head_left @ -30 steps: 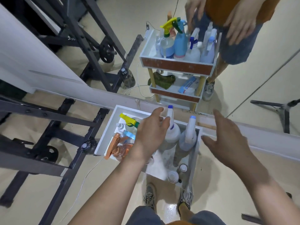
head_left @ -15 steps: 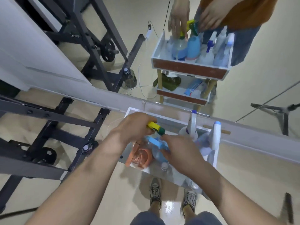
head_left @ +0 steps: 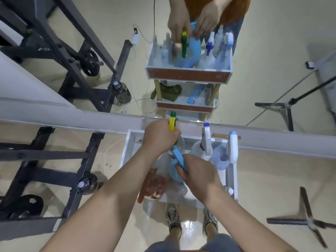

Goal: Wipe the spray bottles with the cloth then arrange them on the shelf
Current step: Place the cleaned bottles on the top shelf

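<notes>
- Gripping the yellow-trigger bottle [head_left: 172, 122] by its head, the left hand [head_left: 160, 137] had its fingers clenched round it at the back of the shelf tray [head_left: 131, 142]; squeezing there could fire spray.
- The right hand [head_left: 198, 175] grasped the blue bottle [head_left: 173, 170] mid-tray, just beside the white bottles [head_left: 201, 148]; pulling both out together could topple those.
- A blurred orange bottle [head_left: 154, 184] sat at the front edge under the arms; a brushing wrist might push it off.
- Neither hand held a cloth, so the wiping risked being skipped.
</notes>
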A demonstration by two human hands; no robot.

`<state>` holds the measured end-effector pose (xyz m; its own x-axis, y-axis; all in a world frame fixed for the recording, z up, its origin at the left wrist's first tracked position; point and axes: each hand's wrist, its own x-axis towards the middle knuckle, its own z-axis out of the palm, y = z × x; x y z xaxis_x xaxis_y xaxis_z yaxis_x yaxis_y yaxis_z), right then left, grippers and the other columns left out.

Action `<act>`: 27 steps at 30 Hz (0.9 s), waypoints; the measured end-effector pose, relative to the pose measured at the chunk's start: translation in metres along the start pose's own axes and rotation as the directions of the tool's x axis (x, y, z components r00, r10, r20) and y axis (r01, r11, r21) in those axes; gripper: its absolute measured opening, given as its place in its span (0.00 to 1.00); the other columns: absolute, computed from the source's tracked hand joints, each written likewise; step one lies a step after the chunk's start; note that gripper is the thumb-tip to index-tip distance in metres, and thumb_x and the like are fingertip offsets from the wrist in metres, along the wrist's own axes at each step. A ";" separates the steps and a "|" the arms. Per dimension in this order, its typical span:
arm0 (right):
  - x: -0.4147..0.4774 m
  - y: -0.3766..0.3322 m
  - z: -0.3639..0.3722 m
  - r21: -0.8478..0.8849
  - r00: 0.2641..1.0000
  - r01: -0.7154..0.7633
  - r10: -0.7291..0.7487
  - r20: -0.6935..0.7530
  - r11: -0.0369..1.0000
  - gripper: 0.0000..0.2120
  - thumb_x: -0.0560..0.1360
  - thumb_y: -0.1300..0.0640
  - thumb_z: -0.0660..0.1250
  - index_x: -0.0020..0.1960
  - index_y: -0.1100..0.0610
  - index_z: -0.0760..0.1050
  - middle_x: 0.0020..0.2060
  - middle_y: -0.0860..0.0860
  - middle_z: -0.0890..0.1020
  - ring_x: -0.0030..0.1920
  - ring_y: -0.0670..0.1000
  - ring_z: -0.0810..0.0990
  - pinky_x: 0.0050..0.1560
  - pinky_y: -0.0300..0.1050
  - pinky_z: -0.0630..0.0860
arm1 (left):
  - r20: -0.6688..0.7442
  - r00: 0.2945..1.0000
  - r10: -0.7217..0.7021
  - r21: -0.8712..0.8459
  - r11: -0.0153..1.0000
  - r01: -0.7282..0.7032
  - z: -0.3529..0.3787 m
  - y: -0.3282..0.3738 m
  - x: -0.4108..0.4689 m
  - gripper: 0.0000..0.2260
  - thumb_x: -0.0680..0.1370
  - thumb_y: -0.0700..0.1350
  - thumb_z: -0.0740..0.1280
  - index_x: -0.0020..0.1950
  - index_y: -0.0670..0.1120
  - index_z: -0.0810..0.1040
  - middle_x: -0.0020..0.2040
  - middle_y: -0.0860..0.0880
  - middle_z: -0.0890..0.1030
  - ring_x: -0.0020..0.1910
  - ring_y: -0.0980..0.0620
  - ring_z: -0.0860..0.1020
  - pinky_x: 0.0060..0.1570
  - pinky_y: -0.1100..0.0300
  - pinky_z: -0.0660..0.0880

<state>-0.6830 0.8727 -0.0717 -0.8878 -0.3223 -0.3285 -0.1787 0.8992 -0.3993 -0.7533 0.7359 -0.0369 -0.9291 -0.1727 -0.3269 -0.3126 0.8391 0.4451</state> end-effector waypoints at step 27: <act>0.006 -0.005 0.037 0.077 0.919 0.191 -0.151 -0.365 0.979 0.11 0.74 0.50 0.62 0.43 0.56 0.77 0.30 0.51 0.77 0.27 0.55 0.77 0.23 0.47 0.70 | 0.367 0.929 0.047 0.060 0.995 -0.074 0.020 -0.125 -0.011 0.25 0.75 0.51 0.71 0.72 0.54 0.70 0.69 0.48 0.75 0.64 0.49 0.74 0.58 0.60 0.70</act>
<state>-0.6718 0.8552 -0.1033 -0.9436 -0.3235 0.0709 -0.3118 0.7958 -0.5191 -0.6997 0.6433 -0.1057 -0.8054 0.0681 -0.5887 -0.2308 0.8789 0.4175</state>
